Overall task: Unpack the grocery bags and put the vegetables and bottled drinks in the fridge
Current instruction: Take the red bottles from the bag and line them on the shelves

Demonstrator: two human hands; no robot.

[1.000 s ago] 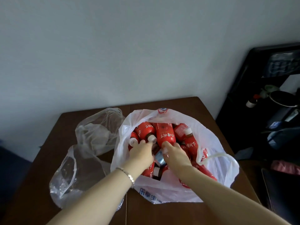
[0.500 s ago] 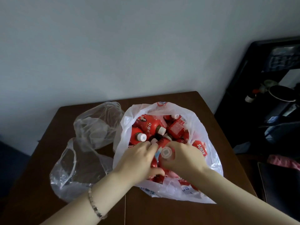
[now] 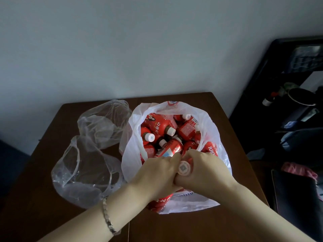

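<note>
We have both hands at the near rim of the white grocery bag [image 3: 132, 154], which stands open on the brown table [image 3: 218, 224] with its mouth spread so the red bottled drinks [image 3: 157, 126] inside can be reached from above. Our right hand [image 3: 208, 173] is curled tightly around one red bottle whose white cap [image 3: 183, 168] faces up toward us. Our left hand [image 3: 153, 177] is closed as well, pressed against the right; it seems to be gripping a second bottle whose red body [image 3: 161, 201] shows beneath the wrist, though the fingers hide the contact, so we cannot be sure.

We judge the two-handed hold is meant to lift several bottles out at once.

The capped bottle's long axis runs nearly upright, cap toward the camera, base down in the bag. The bottles left in the bag lie jumbled, most tilted with their caps pointing toward us or rightward.

Beside the bag, to the left, a clear plastic bag [image 3: 83, 175] lies slack and apparently emptied.
</note>
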